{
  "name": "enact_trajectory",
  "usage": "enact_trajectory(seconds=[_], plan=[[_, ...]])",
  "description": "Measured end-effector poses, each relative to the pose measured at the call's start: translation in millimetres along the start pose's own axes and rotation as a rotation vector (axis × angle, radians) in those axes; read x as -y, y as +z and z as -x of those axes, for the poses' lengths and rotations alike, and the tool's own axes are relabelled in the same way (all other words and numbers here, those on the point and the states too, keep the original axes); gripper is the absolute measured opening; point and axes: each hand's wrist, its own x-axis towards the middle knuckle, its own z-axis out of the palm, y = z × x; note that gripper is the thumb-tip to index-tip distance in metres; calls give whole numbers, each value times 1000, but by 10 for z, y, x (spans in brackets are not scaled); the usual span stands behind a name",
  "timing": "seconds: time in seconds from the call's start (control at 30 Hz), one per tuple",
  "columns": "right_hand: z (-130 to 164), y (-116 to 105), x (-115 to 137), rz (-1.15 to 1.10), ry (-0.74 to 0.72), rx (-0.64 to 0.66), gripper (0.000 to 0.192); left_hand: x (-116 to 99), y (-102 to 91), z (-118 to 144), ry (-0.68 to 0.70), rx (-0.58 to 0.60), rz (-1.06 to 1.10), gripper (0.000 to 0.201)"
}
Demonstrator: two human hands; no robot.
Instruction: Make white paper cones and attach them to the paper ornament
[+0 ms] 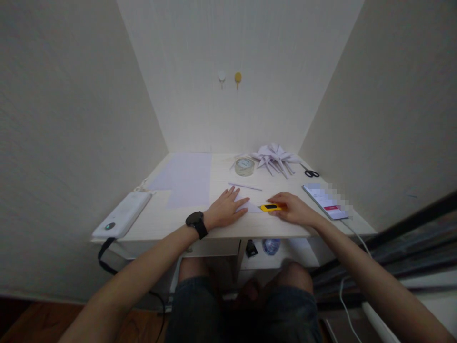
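Note:
My left hand [227, 207], with a black watch [195, 220] on its wrist, lies flat with fingers spread on a folded piece of white paper [253, 206]. My right hand [288, 206] grips a yellow utility knife [270, 207]. The knife points left, and its tip is at the paper's right edge. Part of the paper is hidden under my left fingers. Just beyond my left hand lies a thin strip of paper [244, 186].
White sheets [189, 176] lie at left, beside a white power bank [123, 215]. Behind are a tape roll [244, 166], folded paper pieces [274, 157] and black-handled scissors [312, 174]. A cabled phone [324, 202] lies right. Walls enclose the desk [160, 224] on three sides.

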Motion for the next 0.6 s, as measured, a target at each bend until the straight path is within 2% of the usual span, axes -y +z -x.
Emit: enact_trajectory(seconds=[0.2,0.47,0.6], plan=[[-103,280,127,-18,-18,-110,24,2,24,1,2,6,-29,55],[34,266,52,-17,-9,-143,23,-9,49,-20,-31,21,0,55],[62,295,82,3,-6,-164,23,-86,66,-57,-88,16,-2,57]])
